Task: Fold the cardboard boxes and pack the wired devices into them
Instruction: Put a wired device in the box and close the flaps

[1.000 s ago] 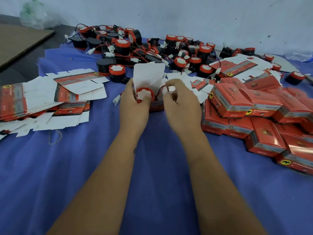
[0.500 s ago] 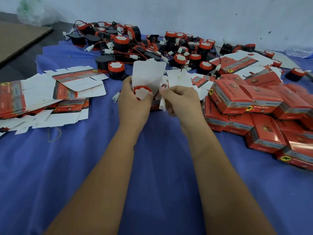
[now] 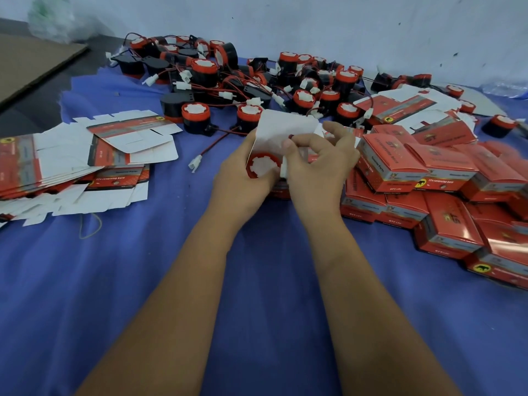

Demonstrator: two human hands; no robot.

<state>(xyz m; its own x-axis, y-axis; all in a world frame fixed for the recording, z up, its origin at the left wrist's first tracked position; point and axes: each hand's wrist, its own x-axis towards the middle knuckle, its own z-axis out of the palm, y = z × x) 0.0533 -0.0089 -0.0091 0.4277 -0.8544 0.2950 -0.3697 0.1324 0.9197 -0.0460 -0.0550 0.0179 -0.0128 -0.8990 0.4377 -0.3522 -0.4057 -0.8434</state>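
With many closed boxes [image 3: 400, 167] stacked right of the hands and loose devices [image 3: 228, 78] beyond, the left hand [image 3: 243, 178] grips a half-packed box [image 3: 283, 130] while the right hand [image 3: 317, 164] pinches its wire connector [image 3: 283, 170].

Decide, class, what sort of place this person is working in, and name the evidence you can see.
Probably a small packing workshop, worked by hand. A heap of loose wired devices lies on a blue cloth, flat unfolded cartons are stacked to the left, and finished red boxes pile up on the right.

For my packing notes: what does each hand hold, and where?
Left hand grips the open box with the device inside, at its side. Right hand pinches the white connector.
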